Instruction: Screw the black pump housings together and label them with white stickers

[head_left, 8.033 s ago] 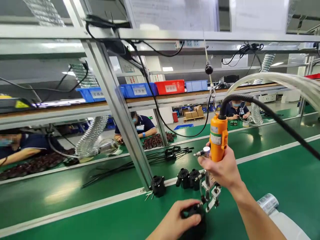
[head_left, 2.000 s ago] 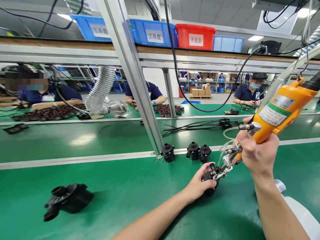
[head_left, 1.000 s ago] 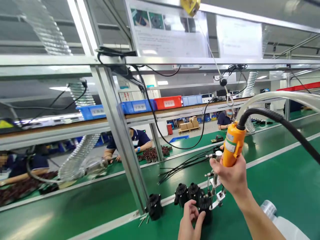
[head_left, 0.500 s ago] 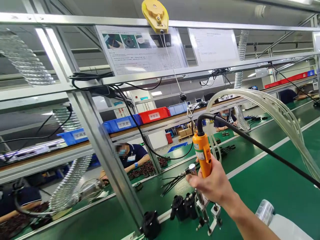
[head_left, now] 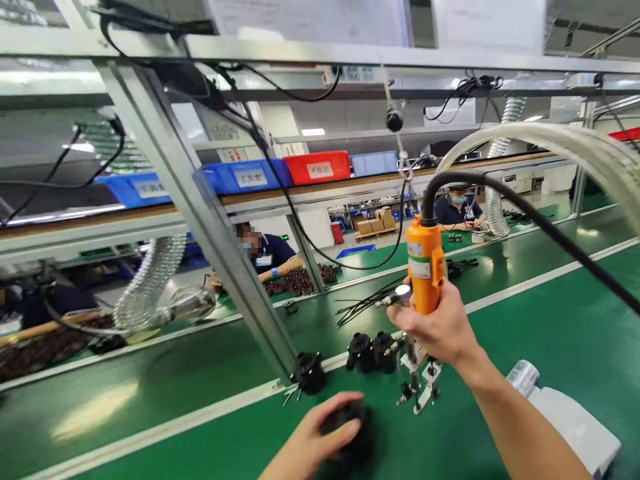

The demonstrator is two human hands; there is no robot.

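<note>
My right hand (head_left: pixel 440 330) is closed round an orange powered screwdriver (head_left: pixel 424 270) held upright, with its metal tip assembly (head_left: pixel 417 387) hanging just above the green mat. A black cable (head_left: pixel 525 213) and a clear hose (head_left: pixel 575 150) run from its top to the right. My left hand (head_left: pixel 320 437), blurred by motion, is cupped over a black plastic part (head_left: pixel 353 443) on the mat, left of and below the tool tip. Two similar black parts (head_left: pixel 373 351) stand behind the tool, and another black part (head_left: pixel 309 372) sits at the foot of the metal post.
A slanted aluminium post (head_left: pixel 210 233) rises at centre left. Loose screws (head_left: pixel 289 395) lie by its base. A white box with a roll on it (head_left: pixel 565 417) sits at lower right. Workers sit across the green belt, and blue and red bins (head_left: pixel 280 170) line the shelf.
The camera has tipped down from the overhead rail. My left hand has come back into view and landed on a black part. The screwdriver stays upright in my right hand.
</note>
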